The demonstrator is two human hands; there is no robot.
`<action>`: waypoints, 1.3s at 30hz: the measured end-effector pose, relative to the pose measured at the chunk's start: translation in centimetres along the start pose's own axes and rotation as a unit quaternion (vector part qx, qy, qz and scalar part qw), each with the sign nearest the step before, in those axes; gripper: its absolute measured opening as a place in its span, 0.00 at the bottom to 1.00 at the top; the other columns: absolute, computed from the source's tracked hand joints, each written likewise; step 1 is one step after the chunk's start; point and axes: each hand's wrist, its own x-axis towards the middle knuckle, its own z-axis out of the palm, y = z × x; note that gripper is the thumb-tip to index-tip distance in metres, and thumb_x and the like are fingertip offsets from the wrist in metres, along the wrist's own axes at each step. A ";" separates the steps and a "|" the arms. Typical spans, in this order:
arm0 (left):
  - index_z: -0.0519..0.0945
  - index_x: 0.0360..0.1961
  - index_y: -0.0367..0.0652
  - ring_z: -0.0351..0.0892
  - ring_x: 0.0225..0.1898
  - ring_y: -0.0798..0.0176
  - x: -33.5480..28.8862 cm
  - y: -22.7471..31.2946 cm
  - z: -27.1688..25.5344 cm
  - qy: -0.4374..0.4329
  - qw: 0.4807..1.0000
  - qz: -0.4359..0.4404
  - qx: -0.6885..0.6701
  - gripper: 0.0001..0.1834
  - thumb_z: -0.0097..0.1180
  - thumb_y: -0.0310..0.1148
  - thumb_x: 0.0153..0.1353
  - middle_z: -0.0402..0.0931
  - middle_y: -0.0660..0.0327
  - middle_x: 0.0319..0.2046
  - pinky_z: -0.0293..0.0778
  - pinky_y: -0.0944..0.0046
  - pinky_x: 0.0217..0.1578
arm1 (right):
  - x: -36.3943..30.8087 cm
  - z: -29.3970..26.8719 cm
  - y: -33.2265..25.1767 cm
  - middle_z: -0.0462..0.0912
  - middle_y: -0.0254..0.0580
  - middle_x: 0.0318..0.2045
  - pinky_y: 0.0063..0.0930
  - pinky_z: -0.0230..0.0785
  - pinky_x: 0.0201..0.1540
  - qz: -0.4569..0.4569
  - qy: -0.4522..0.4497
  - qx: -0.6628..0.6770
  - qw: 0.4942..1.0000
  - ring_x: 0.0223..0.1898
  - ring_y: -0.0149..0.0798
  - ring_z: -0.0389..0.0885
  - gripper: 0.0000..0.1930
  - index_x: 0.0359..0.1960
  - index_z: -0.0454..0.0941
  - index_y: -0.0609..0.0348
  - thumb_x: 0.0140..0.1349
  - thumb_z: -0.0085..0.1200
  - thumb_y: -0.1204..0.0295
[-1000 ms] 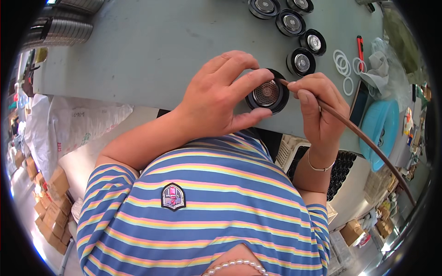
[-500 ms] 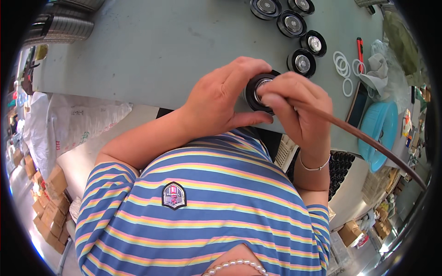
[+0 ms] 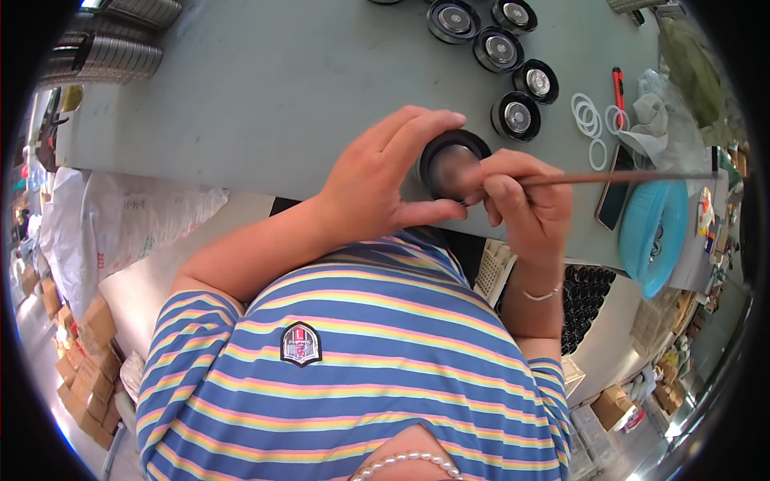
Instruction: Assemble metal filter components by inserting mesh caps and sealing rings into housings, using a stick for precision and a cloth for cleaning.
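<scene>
A round black cup-shaped part (image 3: 435, 163) with a silvery middle stands on the table's near edge. My left hand (image 3: 375, 172) curves round its left side, thumb near and fingers far, closed on it. In my right hand (image 3: 525, 200) a thin brown stick (image 3: 626, 177) is pinched between thumb and fingers. The stick points off to the right, and its working end is hidden at my fingertips over the part. A blur covers the part's middle there. Beyond my hands stand several similar black parts with silvery centres (image 3: 516, 117).
Right of the parts lie white rings (image 3: 586, 116), a red cutter-like tool (image 3: 618, 96), a dark phone (image 3: 614, 188) and clear plastic wrap (image 3: 670, 108). A blue basin (image 3: 654, 232) sits at the right edge. Stacked metal bands (image 3: 112, 56) fill the far left corner of the grey table (image 3: 265, 88).
My right hand has drawn slightly nearer to me, and the stick has swung from slanting down to the right to nearly level. More of the round part now shows; my left hand still holds it.
</scene>
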 end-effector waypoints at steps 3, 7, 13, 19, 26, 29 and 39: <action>0.70 0.66 0.42 0.78 0.53 0.46 -0.4 -0.8 0.4 -0.007 0.999 0.002 -0.039 0.43 0.76 0.48 0.52 0.75 0.51 0.56 0.77 0.53 0.52 | -0.6 -2.4 3.3 0.87 0.46 0.31 0.17 0.66 0.23 -0.137 0.172 0.138 0.966 0.20 0.25 0.73 0.09 0.47 0.77 0.63 0.78 0.47 0.71; 0.69 0.67 0.43 0.77 0.58 0.45 -0.6 -1.8 1.6 -0.033 0.997 -0.019 -0.073 0.45 0.78 0.39 0.49 0.75 0.51 0.59 0.76 0.53 0.58 | -0.8 -7.4 8.6 0.85 0.46 0.47 0.28 0.74 0.49 -0.079 0.299 -0.170 0.936 0.43 0.31 0.78 0.18 0.42 0.72 0.58 0.63 0.70 0.66; 0.69 0.68 0.42 0.75 0.62 0.44 -0.5 -3.3 2.4 -0.027 0.994 -0.054 -0.089 0.47 0.79 0.32 0.46 0.74 0.51 0.61 0.73 0.52 0.62 | -0.1 -6.4 9.5 0.82 0.49 0.49 0.32 0.72 0.58 -0.025 0.249 -0.295 0.922 0.50 0.41 0.80 0.32 0.42 0.66 0.58 0.47 0.81 0.65; 0.69 0.67 0.40 0.74 0.63 0.44 -0.7 -4.1 2.5 -0.023 0.994 -0.051 -0.093 0.45 0.78 0.33 0.48 0.74 0.50 0.61 0.71 0.51 0.63 | -3.0 -10.6 9.2 0.86 0.46 0.51 0.34 0.73 0.56 -0.007 0.096 -0.143 0.985 0.50 0.39 0.81 0.23 0.38 0.71 0.57 0.52 0.77 0.69; 0.70 0.66 0.40 0.75 0.61 0.43 -0.5 -4.0 2.2 -0.033 0.996 -0.030 -0.073 0.45 0.78 0.32 0.47 0.75 0.49 0.60 0.71 0.52 0.62 | -5.6 -17.7 9.8 0.86 0.46 0.35 0.40 0.74 0.39 0.044 0.346 -0.569 0.745 0.36 0.52 0.83 0.11 0.37 0.75 0.59 0.60 0.66 0.73; 0.69 0.67 0.40 0.74 0.61 0.42 -0.4 -3.8 2.0 -0.027 0.997 -0.047 -0.055 0.45 0.78 0.32 0.47 0.75 0.49 0.60 0.71 0.51 0.62 | -5.2 -17.7 9.8 0.85 0.46 0.33 0.37 0.74 0.38 0.000 0.308 -0.632 0.711 0.33 0.47 0.82 0.10 0.36 0.74 0.59 0.60 0.66 0.74; 0.84 0.52 0.43 0.80 0.48 0.53 -2.4 -1.2 0.2 0.086 0.971 0.181 0.130 0.26 0.75 0.35 0.50 0.80 0.55 0.49 0.78 0.55 0.49 | -6.6 -6.6 5.3 0.88 0.47 0.36 0.22 0.74 0.43 0.084 0.251 0.115 0.957 0.36 0.28 0.83 0.17 0.35 0.65 0.53 0.60 0.62 0.87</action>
